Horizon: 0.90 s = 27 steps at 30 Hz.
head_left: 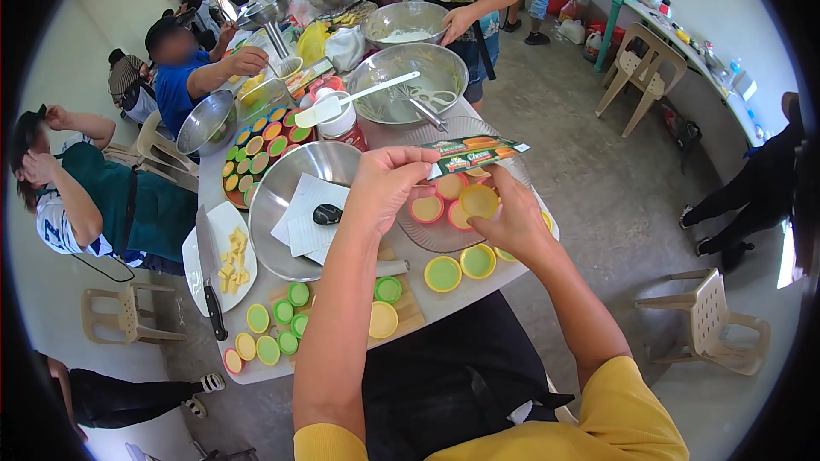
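Note:
My left hand [395, 172] pinches a flat green-and-orange cheese packet [475, 156] above the glass plate. Just below it, my right hand [512, 212] has its thumb and fingers around the rim of a yellow cup mold [478, 201] with pale yellow filling. Several pink cup molds [426, 208] with similar filling sit on the clear glass plate [433, 239] beneath. More filled yellow cup molds [442, 274] stand along the table's near edge.
A steel bowl [266, 239] holding papers and a dark object is on the left. Beside it lie a white plate [198, 256] with cheese cubes and a knife [213, 312]. A batter-smeared bowl [457, 77] stands beyond. Several people work around the table; plastic chairs [713, 324] stand nearby.

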Available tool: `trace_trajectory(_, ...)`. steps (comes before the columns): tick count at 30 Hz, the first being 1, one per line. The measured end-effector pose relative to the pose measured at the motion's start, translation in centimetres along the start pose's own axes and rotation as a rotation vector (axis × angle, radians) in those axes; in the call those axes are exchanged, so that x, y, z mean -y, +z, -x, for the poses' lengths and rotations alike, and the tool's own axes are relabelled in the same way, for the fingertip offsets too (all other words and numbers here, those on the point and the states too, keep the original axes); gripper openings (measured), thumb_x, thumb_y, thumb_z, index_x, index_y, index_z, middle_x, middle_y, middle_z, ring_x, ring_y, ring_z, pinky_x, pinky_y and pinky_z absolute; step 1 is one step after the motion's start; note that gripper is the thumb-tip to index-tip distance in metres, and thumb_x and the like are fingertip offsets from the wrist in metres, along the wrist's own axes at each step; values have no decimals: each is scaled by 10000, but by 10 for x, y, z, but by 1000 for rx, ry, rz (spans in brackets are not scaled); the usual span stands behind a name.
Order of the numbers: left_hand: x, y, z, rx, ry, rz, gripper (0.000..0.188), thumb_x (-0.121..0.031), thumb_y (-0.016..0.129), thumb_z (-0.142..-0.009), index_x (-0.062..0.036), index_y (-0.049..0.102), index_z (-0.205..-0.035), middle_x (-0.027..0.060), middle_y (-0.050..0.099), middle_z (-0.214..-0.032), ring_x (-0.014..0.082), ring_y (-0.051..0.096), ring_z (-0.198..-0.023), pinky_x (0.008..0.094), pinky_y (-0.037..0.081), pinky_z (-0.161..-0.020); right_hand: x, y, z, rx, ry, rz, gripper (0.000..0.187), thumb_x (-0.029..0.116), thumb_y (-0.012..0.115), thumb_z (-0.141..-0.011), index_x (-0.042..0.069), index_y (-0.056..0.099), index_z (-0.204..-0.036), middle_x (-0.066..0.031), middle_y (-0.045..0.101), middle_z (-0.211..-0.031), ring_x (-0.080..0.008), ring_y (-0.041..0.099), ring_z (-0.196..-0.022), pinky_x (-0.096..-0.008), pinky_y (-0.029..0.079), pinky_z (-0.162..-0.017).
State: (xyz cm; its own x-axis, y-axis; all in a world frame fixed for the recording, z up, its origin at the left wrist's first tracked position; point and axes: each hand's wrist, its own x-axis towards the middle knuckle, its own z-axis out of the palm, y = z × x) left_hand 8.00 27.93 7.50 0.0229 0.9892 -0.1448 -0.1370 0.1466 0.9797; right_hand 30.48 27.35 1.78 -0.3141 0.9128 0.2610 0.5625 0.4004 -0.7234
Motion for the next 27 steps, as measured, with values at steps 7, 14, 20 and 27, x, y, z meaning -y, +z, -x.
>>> trace_trajectory(7, 31, 2, 26, -6, -50, -147, 183, -2, 667, -932, 46, 770, -1075, 75, 760, -948, 127, 716, -793, 277, 608, -708, 19, -41, 64, 43, 46, -56, 781, 121, 813, -734, -18, 484, -1429, -207, 695, -1166, -383, 671, -1124, -436, 533, -982)
trace_trajectory(14, 70, 2, 48, -145, 119, -935, 231, -56, 665, -873, -38, 810, -1053, 145, 778, -861, 213, 748, -769, 349, 577, -728, 18, -57, 81, 11, 111, 2, 762, 121, 833, -719, 30, 526, -1410, -162, 709, -1104, -324, 702, -1036, -420, 556, -918)
trace_trajectory(20, 84, 16, 55, -168, 172, -1131, 183, -102, 675, -861, -58, 805, -982, 183, 758, -904, 366, 738, -854, 472, 590, -803, 5, -26, 32, -8, 43, -47, 760, 140, 849, -706, 26, 540, -1392, -177, 723, -1100, -340, 712, -1025, -423, 561, -891)
trace_trajectory(27, 90, 23, 64, -125, 418, -1277, 198, -199, 710, -896, -52, 801, -993, 152, 711, -990, 370, 648, -1018, 463, 531, -912, -14, 32, -35, 12, 3, -58, 762, 135, 856, -698, 36, 549, -1388, -194, 716, -1133, -359, 704, -1049, -426, 564, -909)
